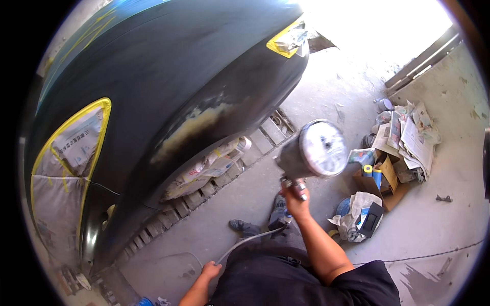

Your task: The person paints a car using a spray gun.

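car (138, 76): black, yellowish patch (193, 128) | tape (107, 108): yellow | spray-gun cup (324, 148): silver | hose (241, 243): grey

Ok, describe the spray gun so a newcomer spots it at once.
Find the dark car body, upper left, then look right to the person's right hand. The spray gun is in its grip. Its big round cup, smeared white on top, sets it apart from the cardboard box.

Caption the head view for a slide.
Right hand holding a spray gun, left hand holding a hose, beside a dark car with yellow tape.
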`<state>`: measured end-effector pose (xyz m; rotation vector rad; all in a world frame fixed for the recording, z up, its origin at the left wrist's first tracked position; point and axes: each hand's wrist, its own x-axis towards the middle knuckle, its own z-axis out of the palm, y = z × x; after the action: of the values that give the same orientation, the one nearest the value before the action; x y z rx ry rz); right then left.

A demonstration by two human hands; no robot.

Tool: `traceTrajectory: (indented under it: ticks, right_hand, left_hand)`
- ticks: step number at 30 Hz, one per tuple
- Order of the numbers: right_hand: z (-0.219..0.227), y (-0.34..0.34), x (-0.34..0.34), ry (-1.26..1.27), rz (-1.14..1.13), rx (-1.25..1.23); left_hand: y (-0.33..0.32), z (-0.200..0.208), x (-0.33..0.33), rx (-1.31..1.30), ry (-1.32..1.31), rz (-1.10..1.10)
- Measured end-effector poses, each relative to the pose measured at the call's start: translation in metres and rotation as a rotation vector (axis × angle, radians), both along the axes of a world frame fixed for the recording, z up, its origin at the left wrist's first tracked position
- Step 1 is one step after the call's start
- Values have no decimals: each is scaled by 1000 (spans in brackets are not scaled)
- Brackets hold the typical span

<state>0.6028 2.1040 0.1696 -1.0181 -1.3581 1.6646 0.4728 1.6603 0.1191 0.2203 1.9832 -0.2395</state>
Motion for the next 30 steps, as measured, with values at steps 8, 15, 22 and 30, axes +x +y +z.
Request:
traceTrajectory:
  ticks: [8,15,22,30]
  right_hand:
    - [3,68,-6,-197,-158,-125]
    - [16,10,-21,-12,94,-173]
    - [10,36,-22,-133,289,-289]
    - [-1,153,-21,-126,-275,-171]
  left_hand:
    - [27,17,12,36,62,84]
    - [-23,8,18,-25,52,90]
    - [-11,15,23,-56,75,49]
    - [32,16,35,80,109,125]
